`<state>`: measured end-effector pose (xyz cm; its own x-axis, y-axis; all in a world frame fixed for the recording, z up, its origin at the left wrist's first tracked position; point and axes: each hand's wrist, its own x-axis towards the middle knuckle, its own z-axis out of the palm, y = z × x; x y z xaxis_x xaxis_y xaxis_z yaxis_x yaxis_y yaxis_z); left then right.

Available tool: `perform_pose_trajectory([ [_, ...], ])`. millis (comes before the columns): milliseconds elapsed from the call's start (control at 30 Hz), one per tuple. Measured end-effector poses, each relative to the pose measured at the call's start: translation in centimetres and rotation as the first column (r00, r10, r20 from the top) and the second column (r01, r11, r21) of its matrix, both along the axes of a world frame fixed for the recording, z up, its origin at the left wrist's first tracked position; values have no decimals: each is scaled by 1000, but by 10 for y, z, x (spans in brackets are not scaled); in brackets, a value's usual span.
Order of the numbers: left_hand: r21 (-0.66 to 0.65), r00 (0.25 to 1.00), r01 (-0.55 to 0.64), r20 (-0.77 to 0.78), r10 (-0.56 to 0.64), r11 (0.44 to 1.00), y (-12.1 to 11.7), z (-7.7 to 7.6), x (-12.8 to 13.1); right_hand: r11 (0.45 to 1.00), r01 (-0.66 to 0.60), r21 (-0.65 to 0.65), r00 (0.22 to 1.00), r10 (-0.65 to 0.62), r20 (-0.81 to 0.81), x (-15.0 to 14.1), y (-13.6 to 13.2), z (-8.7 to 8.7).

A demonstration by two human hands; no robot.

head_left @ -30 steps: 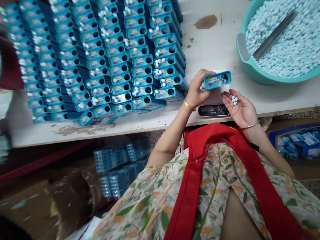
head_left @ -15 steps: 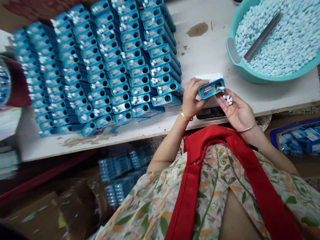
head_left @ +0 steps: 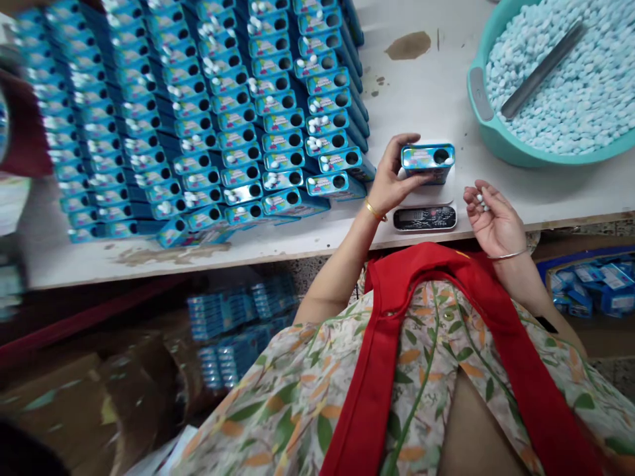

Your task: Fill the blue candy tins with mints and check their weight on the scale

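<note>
My left hand (head_left: pixel 394 178) grips a blue candy tin (head_left: pixel 424 157) by its left end, thumb in front and fingers behind. The tin is upright over the white plate of a small digital scale (head_left: pixel 424 218); whether it bears on the plate I cannot tell. A round dark hole shows at the right end of its top. To the right, apart from the tin, my right hand (head_left: pixel 496 215) is palm up with its fingers curled around a few small white candies (head_left: pixel 481 201).
Rows of blue tins (head_left: pixel 278 142) fill the table's left side, many with white candies on top. At the right stands a turquoise basin (head_left: pixel 479 99) of pale candies with a grey scoop (head_left: pixel 540 69) lying in it. Below are blue packs (head_left: pixel 233 330) and a box of packets (head_left: pixel 595 284).
The tin has gone from tilted to upright over the scale. My right hand has drawn away to the right, its fingers curling over the candies. The scale's display has come into view.
</note>
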<state>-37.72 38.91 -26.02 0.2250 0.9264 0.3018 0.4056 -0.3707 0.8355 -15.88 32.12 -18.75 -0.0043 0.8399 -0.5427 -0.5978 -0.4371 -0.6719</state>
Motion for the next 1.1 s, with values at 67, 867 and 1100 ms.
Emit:
perform_pose_trajectory([
  [67,12,999,21,48,-22,1000,-4,18,-6,1000,-12,-15,1000,12,0,6,-1,-3],
  [867,-36,977,0,-212,-7,999,-11,88,-54,999,24,-39,992,-19,122,40,-1,-76],
  [1100,-22,801,250,-556,-220,968,2,106,-22,997,32,-64,992,-24,123,41,-4,-74],
])
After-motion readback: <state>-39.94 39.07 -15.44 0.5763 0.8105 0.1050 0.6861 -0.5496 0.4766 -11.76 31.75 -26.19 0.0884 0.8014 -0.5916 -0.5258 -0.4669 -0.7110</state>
